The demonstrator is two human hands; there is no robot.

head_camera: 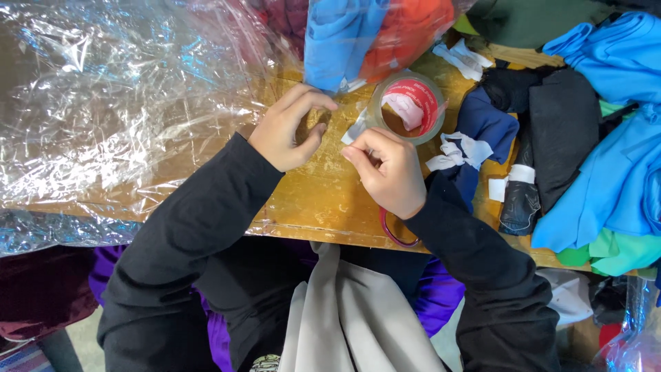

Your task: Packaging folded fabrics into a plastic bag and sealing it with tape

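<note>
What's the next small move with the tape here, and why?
Probably pull the strip farther off the tape roll: the right hand pinches a tape end beside the roll, the left hand is pinched close by, and little tape is drawn out.

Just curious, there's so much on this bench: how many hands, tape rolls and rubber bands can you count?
Hands: 2, left hand and right hand
Clear tape roll: 1
Red rubber band: 1, partly hidden under the right sleeve
Total: 4
</note>
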